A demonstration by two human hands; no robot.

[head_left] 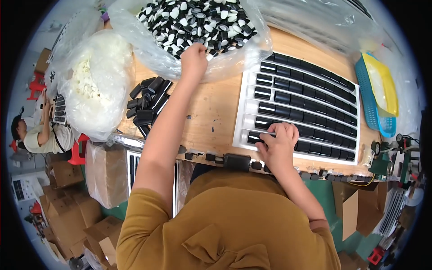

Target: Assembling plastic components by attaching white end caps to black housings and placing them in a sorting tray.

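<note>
My left hand (194,60) reaches to the near edge of a pile of small black and white caps (202,22) in an open clear plastic bag (148,56). Its fingers are curled together, and whatever they pinch is hidden. My right hand (280,143) is over the near left part of a white tray (243,101) with rows of glossy black blocks (310,105). Thumb and forefinger close around a black block (268,134) at the left end of the near rows; the fingers partly cover it.
Loose black blocks (146,101) lie heaped left of my left forearm. Beyond them sits a plastic bag of cream-coloured pieces (87,85). At the right stand a blue basket (366,96) and a yellow tray (382,85). Another person (42,135) works at far left; cardboard boxes (67,211) stand below.
</note>
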